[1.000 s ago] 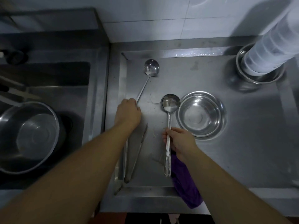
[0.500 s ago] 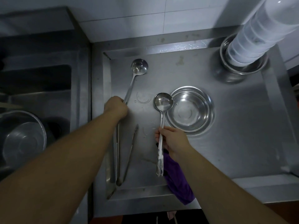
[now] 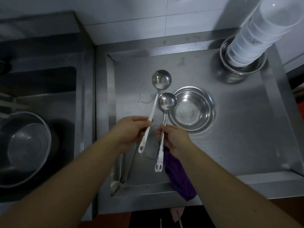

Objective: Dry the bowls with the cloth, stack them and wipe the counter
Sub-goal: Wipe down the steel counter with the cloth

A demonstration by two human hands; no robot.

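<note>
My left hand point(image 3: 130, 134) grips the handle of a long steel ladle point(image 3: 161, 79), lifted over the steel counter point(image 3: 238, 129). My right hand point(image 3: 175, 139) holds a second, shorter ladle point(image 3: 167, 101) by its handle, together with a purple cloth point(image 3: 178, 176) that hangs below the hand. The two ladles lie almost side by side, their bowls pointing away from me. A steel bowl point(image 3: 192, 111) stands upright on the counter just right of the ladle bowls.
Steel tongs point(image 3: 130, 163) lie on the counter under my left hand. A tall stack of translucent plastic containers point(image 3: 256, 35) stands in a steel bowl point(image 3: 243, 68) at the back right. A large steel basin point(image 3: 24, 145) sits in the sink on the left.
My left hand has lifted the long ladle and swung it right, next to the ladle in my right hand. The right hand has stayed about where it was.
</note>
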